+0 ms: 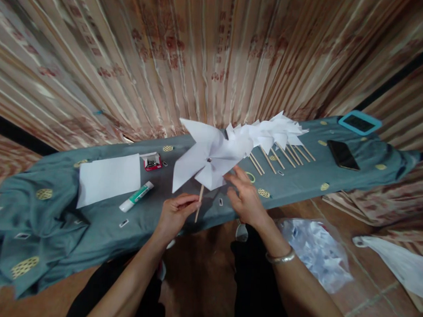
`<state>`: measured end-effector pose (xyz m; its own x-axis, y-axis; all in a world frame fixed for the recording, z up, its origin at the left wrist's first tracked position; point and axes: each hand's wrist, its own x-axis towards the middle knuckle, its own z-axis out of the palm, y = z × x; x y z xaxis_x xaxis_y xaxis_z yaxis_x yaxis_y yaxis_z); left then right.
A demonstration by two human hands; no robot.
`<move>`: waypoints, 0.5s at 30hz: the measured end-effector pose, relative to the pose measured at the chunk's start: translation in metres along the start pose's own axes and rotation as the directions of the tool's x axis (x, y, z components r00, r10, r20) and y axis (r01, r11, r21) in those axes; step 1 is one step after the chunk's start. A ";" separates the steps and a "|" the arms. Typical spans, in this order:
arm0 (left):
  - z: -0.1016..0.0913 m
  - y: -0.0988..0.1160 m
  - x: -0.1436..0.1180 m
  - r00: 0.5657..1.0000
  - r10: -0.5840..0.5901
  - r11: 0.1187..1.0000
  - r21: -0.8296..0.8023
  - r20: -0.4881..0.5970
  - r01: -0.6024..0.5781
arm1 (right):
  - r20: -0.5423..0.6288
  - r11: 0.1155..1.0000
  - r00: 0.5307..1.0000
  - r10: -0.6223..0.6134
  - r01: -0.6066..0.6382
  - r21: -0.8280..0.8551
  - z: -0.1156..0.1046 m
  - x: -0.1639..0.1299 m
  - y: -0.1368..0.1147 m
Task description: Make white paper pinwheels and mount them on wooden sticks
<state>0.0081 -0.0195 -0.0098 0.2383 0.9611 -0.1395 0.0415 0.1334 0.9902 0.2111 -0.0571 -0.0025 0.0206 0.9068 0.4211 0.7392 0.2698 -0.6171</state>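
Observation:
My left hand [176,213] pinches the thin wooden stick [199,202] of a white paper pinwheel [206,156], held upright over the grey-blue cloth [99,228]. A metal pin shows at the pinwheel's centre. My right hand [246,197], with a metal bangle on the wrist, has its fingers spread and touches the pinwheel's lower right blade. Behind it, a row of several finished white pinwheels [272,133] on sticks lies on the cloth.
A white paper sheet [109,177], a green-white glue tube [137,197] and a small red box of pins [152,161] lie at the left. A black phone [342,154] and a blue-framed device [359,122] sit at the right. Plastic bags [316,252] lie on the floor.

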 end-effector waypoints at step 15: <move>-0.004 -0.005 -0.001 0.996 0.028 0.999 0.035 0.080 -0.031 | -0.394 0.974 0.919 -0.011 -0.078 -0.211 -0.033 -0.001 -0.001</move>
<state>0.0035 -0.0200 -0.0148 0.3165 0.9420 -0.1121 0.0682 0.0953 0.9931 0.2323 -0.0688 0.0195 0.2759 0.7025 0.6560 0.8605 0.1236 -0.4942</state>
